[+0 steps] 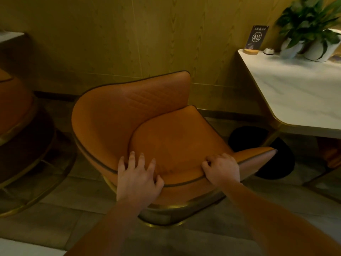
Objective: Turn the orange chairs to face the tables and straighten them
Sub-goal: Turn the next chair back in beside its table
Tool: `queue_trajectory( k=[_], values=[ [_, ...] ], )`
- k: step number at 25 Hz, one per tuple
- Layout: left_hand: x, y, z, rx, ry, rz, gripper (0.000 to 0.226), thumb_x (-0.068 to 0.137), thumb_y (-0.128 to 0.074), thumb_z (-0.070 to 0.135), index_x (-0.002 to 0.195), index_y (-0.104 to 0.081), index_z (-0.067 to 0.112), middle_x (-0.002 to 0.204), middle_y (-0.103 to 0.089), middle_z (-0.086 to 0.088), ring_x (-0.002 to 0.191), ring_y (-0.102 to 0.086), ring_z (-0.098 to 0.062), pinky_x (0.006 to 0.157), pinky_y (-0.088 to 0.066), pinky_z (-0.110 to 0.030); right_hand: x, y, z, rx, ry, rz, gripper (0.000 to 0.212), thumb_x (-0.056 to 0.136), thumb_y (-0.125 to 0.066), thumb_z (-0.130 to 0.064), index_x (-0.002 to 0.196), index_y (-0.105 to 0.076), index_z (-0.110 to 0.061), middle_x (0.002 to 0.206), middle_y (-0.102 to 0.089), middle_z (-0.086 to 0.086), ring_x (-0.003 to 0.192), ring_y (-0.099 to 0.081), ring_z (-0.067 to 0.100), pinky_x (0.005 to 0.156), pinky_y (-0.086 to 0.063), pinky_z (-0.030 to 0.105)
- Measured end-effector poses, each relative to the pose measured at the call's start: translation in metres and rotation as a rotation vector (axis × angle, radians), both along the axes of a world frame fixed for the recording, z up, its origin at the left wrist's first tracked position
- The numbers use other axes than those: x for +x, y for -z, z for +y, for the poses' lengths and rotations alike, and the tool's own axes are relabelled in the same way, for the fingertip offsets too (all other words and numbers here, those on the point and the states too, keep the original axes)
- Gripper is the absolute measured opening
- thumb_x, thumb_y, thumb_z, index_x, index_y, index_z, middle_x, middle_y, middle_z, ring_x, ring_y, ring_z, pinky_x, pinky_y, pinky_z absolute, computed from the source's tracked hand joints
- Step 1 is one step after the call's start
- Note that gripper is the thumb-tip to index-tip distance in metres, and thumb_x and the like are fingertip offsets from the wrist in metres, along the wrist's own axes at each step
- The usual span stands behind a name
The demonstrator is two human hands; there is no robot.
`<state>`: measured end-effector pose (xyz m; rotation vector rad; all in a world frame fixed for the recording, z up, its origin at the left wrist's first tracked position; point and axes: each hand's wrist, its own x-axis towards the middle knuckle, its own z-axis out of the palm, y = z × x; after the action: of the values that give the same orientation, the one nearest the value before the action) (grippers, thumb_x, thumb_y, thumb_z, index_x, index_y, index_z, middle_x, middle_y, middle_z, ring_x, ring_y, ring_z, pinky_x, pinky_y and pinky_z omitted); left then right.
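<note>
Grey tiled floor (77,206), dim yellowish light. Nearest, two bare forearms reach forward. Left hand (137,179) lies on the near rim of the orange upholstered swivel chair with gold metal base (147,115), fingers spread flat on the leather, thumb hooked over the edge. Right hand (221,169) clamped on the same rim farther right, fingers curled over it. Chair stands mid-floor, seat opening toward the white marble table with gold trim (295,93) at right. Second orange chair (14,108) at left edge. On the table's far end: dark A12 number card in wooden stand (255,38), potted green plants in white pots (311,28). Wood-grain wall panelling (129,34) behind.
</note>
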<state>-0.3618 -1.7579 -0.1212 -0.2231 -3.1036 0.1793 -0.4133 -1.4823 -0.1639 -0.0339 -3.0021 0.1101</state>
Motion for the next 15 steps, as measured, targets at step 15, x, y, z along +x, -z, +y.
queue_trajectory(
  k=[15],
  values=[
    [-0.153, -0.005, 0.027, -0.109, -0.028, -0.077, 0.082, 0.085, -0.003, 0.070, 0.156, -0.026, 0.038, 0.166, -0.024, -0.008, 0.151, -0.016, -0.038, 0.116, -0.007, -0.068, -0.142, 0.017, 0.027, -0.014, -0.028, 0.174, 0.033, 0.092, -0.039, -0.045, 0.067, -0.056, -0.031, 0.066, -0.056, -0.012, 0.067, -0.053, 0.013, 0.075, -0.043, 0.034]
  ],
)
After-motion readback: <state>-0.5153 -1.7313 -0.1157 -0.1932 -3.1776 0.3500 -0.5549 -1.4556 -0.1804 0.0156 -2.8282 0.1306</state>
